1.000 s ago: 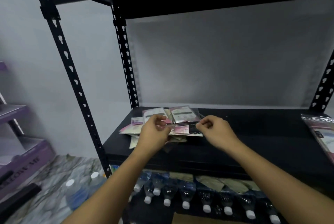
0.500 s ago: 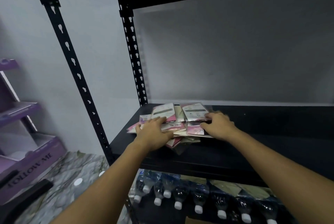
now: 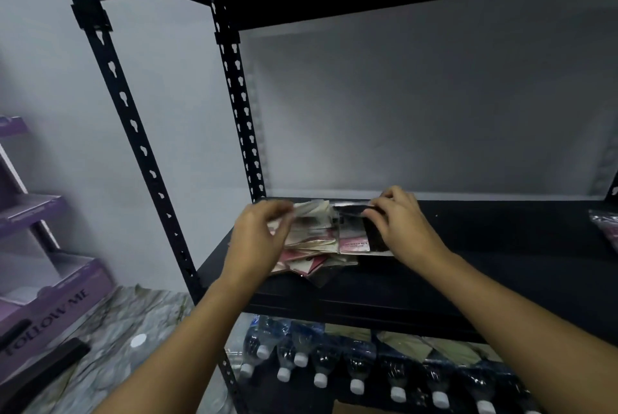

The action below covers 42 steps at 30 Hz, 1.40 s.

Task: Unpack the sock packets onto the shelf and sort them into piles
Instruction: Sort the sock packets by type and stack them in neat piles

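A heap of pink, cream and clear sock packets (image 3: 314,246) lies at the left end of the black shelf (image 3: 501,266). My left hand (image 3: 259,239) covers the heap's left side and pinches a pale packet (image 3: 309,208) at its top. My right hand (image 3: 401,223) sits on the right side, its fingers curled on a clear packet with dark socks (image 3: 354,229). Blur hides the fingertips' exact hold.
Another clear packet (image 3: 605,226) lies at the shelf's far right edge. Several water bottles (image 3: 354,370) lie on the shelf below. Black slotted uprights (image 3: 140,153) frame the left side. A purple cardboard display stand (image 3: 43,283) is on the marble floor at left.
Both hands moved from lying flat on the heap to its far edge, where their fingers curled round packets. The camera has shifted a little.
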Tool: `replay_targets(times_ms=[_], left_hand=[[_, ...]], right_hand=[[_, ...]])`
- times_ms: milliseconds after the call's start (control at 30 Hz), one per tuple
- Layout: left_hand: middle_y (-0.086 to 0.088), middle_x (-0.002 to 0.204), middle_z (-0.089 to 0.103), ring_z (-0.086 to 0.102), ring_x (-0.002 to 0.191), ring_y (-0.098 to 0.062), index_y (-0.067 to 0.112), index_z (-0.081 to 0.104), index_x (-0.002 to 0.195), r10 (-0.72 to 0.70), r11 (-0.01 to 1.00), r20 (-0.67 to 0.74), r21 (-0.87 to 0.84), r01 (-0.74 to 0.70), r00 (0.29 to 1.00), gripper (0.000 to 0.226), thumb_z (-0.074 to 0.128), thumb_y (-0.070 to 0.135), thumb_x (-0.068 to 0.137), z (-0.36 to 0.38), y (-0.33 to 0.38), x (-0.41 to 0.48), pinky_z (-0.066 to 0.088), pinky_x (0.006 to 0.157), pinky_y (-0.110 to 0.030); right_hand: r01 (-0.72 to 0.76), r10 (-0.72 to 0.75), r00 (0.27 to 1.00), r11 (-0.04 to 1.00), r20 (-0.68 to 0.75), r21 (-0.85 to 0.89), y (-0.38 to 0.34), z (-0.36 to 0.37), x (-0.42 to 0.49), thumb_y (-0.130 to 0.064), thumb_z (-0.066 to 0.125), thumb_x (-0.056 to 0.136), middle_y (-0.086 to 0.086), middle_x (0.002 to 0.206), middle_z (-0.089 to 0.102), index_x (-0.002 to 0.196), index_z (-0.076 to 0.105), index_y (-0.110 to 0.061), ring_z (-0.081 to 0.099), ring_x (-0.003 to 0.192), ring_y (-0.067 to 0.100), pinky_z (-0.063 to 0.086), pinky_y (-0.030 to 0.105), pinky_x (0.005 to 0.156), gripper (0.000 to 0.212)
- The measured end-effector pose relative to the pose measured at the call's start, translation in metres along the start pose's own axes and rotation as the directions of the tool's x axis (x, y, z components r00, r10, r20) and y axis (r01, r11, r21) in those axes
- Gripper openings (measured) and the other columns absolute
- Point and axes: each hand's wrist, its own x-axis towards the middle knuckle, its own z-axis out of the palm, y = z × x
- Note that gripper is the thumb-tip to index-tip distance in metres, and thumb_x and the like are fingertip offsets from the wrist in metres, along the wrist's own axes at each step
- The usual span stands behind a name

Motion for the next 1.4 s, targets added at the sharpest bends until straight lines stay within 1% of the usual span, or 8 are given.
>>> replay_targets(times_ms=[200, 367, 500, 667, 767, 1067, 1233, 1400], left_hand=[[0.005, 0.084, 0.072, 0.067, 0.074, -0.001, 0.019, 0.072, 0.089, -0.252, 0.859, -0.192, -0.496, 0.128, 0.948, 0.012, 0.080, 0.019, 0.079, -0.050, 0.051, 0.033, 0.051, 0.063, -0.013], [-0.002, 0.085, 0.072, 0.072, 0.073, -0.013, 0.016, 0.066, 0.096, -0.447, 0.574, -0.050, -0.782, 0.243, 0.893, 0.013, 0.072, 0.023, 0.087, -0.064, 0.079, 0.043, 0.059, 0.063, -0.029], [-0.011, 0.091, 0.070, 0.070, 0.077, -0.028, 0.019, 0.061, 0.098, -0.514, 0.466, 0.127, -0.789, 0.400, 0.848, 0.016, 0.064, 0.034, 0.091, -0.059, 0.080, 0.038, 0.059, 0.073, -0.045], [-0.009, 0.086, 0.068, 0.068, 0.072, -0.023, 0.012, 0.056, 0.106, -0.522, 0.452, 0.319, -0.682, 0.574, 0.791, 0.028, 0.060, 0.036, 0.094, -0.049, 0.082, 0.023, 0.057, 0.066, -0.039], [-0.008, 0.077, 0.065, 0.066, 0.059, -0.020, 0.011, 0.057, 0.102, -0.480, 0.370, 0.453, -0.672, 0.642, 0.751, 0.019, 0.062, 0.028, 0.093, -0.045, 0.089, 0.017, 0.053, 0.058, -0.035], [-0.012, 0.071, 0.070, 0.066, 0.058, -0.025, 0.002, 0.063, 0.101, -0.374, 0.384, 0.589, -0.604, 0.698, 0.716, 0.025, 0.063, 0.025, 0.092, -0.008, 0.119, -0.021, 0.057, 0.068, -0.043], [-0.013, 0.075, 0.073, 0.069, 0.061, -0.025, 0.002, 0.064, 0.100, -0.350, 0.405, 0.641, -0.554, 0.728, 0.683, 0.030, 0.063, 0.031, 0.091, 0.013, 0.133, -0.038, 0.056, 0.060, -0.037], [-0.023, 0.091, 0.069, 0.068, 0.075, -0.032, 0.000, 0.068, 0.099, -0.314, 0.367, 0.720, -0.509, 0.779, 0.619, 0.041, 0.064, 0.040, 0.089, 0.025, 0.150, -0.045, 0.056, 0.082, -0.050]], right_hand=[[0.013, 0.031, 0.969, 0.984, -0.246, 0.176, -0.011, -0.045, 0.003, -0.033, 0.052, 0.095, -0.002, 0.093, 0.051, 0.097, 0.066, -0.010, 0.050, 0.093, 0.019, 0.047, 0.036, 0.083, 0.027], [0.004, 0.100, 0.926, 0.962, -0.365, 0.272, -0.019, -0.082, 0.001, -0.035, 0.051, 0.096, 0.002, 0.090, 0.055, 0.095, 0.065, -0.011, 0.056, 0.081, 0.015, 0.048, 0.027, 0.075, 0.028], [-0.054, 0.201, 0.894, 0.936, -0.401, 0.348, -0.017, -0.110, -0.002, -0.036, 0.053, 0.095, 0.004, 0.088, 0.061, 0.092, 0.066, -0.009, 0.058, 0.078, 0.016, 0.044, 0.019, 0.069, 0.030], [-0.055, 0.302, 0.853, 0.862, -0.425, 0.504, -0.009, -0.145, -0.005, -0.033, 0.059, 0.092, -0.007, 0.081, 0.062, 0.093, 0.062, -0.016, 0.058, 0.072, 0.010, 0.046, 0.014, 0.063, 0.017], [-0.051, 0.334, 0.834, 0.839, -0.438, 0.542, -0.002, -0.157, -0.007, -0.031, 0.063, 0.090, -0.002, 0.087, 0.065, 0.093, 0.061, -0.017, 0.060, 0.078, 0.014, 0.050, 0.027, 0.071, 0.014], [-0.319, 0.449, 0.880, 0.801, -0.155, 0.506, 0.030, -0.168, -0.044, -0.041, 0.069, 0.083, 0.004, 0.084, 0.071, 0.076, 0.067, -0.020, 0.067, 0.084, 0.025, 0.055, 0.042, 0.078, 0.022], [-0.391, 0.472, 0.881, 0.765, -0.033, 0.511, 0.043, -0.174, -0.069, -0.040, 0.072, 0.079, 0.000, 0.082, 0.071, 0.080, 0.070, -0.015, 0.066, 0.076, 0.015, 0.049, 0.027, 0.068, 0.024], [-0.436, 0.474, 0.876, 0.696, 0.090, 0.570, 0.039, -0.183, -0.080, -0.030, 0.069, 0.081, 0.003, 0.075, 0.069, 0.088, 0.069, -0.009, 0.058, 0.046, 0.001, 0.042, 0.018, 0.041, 0.022]])
